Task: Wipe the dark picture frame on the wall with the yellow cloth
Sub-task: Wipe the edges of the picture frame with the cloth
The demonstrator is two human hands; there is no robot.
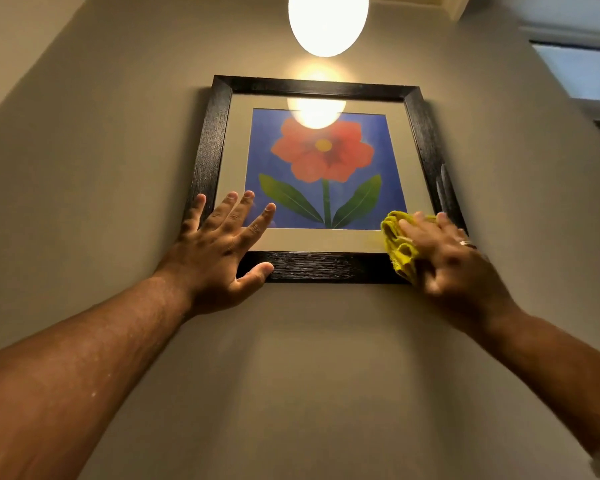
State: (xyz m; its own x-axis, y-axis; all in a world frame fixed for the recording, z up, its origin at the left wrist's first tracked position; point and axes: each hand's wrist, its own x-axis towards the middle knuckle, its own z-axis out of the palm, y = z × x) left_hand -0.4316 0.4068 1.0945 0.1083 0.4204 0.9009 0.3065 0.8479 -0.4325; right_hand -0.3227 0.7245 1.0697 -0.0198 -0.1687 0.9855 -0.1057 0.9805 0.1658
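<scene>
A dark picture frame (312, 85) hangs on the beige wall, holding a red flower print on blue behind glass. My left hand (222, 247) lies flat with fingers spread on the frame's lower left corner, thumb on the bottom rail. My right hand (447, 258) presses a bunched yellow cloth (397, 244) against the lower right corner of the frame, covering that corner. The right hand is blurred, and it wears a ring.
A lit round lamp (328, 22) hangs above the frame and reflects in the glass. A window (582, 71) is at the upper right. Bare wall (309, 375) stretches below and to the left of the frame.
</scene>
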